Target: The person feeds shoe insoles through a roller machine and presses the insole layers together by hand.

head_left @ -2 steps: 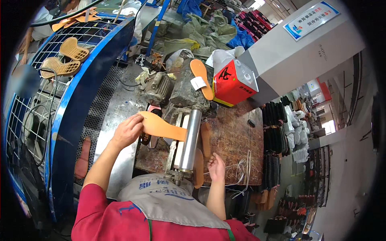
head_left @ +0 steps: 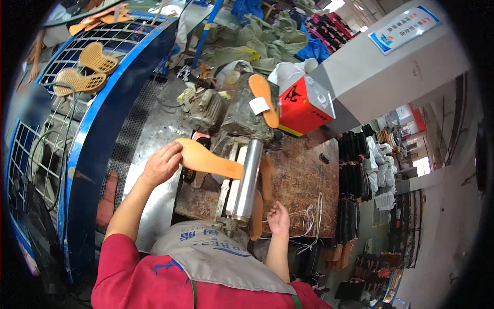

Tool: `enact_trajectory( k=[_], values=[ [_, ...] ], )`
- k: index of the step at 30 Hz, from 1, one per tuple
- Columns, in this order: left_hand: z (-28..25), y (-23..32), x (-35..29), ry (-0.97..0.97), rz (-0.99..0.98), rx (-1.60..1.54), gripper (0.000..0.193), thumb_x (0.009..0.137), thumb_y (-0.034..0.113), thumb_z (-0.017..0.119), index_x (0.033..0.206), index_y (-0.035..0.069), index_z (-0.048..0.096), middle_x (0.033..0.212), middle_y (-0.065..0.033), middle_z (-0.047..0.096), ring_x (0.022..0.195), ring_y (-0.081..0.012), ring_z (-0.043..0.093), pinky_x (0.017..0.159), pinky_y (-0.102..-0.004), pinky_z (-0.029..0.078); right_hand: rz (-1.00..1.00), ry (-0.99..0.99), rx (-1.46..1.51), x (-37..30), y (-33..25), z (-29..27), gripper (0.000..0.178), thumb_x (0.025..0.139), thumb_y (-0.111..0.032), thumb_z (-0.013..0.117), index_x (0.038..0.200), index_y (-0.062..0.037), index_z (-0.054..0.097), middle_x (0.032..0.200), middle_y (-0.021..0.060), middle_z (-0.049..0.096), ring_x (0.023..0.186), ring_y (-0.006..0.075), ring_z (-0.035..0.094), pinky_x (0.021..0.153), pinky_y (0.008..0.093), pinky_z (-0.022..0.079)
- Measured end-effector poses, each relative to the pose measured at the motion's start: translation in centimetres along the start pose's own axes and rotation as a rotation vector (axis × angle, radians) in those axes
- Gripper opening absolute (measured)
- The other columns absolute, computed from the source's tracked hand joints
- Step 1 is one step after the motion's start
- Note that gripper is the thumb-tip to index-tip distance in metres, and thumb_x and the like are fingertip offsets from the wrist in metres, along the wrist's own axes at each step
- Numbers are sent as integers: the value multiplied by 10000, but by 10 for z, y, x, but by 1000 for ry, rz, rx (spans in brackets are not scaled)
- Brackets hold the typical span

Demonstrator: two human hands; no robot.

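While the insole (head_left: 208, 159) is being pinched at its wide end by the nearer left hand (head_left: 163, 162), its long axis is being aimed rightward, narrow end at the metal roller (head_left: 249, 180); nothing is being gripped by the half-open right hand (head_left: 278, 219).

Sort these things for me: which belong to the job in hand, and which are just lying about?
Apparently in the job:
left hand, gripping an orange insole
metal roller, at the insole's far end
loose insoles beside the roller, probably

Seemingly just lying about:
red rectangular can
insole with a white slip
tan shoe soles on the wire rack
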State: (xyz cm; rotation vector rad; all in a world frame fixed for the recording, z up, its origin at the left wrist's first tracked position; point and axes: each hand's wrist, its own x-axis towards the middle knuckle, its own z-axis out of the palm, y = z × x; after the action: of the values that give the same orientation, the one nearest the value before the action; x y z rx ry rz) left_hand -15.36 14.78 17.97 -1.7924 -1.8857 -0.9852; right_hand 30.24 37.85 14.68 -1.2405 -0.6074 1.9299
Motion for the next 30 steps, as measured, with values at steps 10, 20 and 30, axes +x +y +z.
enact_trajectory(
  k=[10, 20, 30],
  values=[
    [3, -22, -90, 223, -1148, -202, 150, 788, 86, 651, 887, -3, 581, 768, -169, 659, 685, -279, 668, 673, -374, 529, 130, 490, 90, -35, 22, -149, 88, 943, -206, 649, 889, -136, 655, 714, -36, 602, 619, 117, 538, 591, 291, 455],
    [106, -272, -229, 582, -1386, 323, 379, 1002, 299, 610, 1199, -21, 656, 1172, -124, 711, 1066, -292, 638, 903, -361, 508, 238, 587, 95, -71, 67, -177, 149, 955, -197, 618, 817, -154, 585, 689, -48, 567, 599, 114, 520, 575, 281, 431],
    [37, -341, 1, 930, -1258, -1636, 467, 1016, 279, 538, 1391, 2, 540, 1401, -144, 584, 1221, -279, 586, 1009, -405, 471, 139, 633, -24, -62, 61, -157, 109, 987, -235, 634, 914, -155, 637, 790, -61, 635, 653, 105, 557, 599, 263, 447]
  ],
)
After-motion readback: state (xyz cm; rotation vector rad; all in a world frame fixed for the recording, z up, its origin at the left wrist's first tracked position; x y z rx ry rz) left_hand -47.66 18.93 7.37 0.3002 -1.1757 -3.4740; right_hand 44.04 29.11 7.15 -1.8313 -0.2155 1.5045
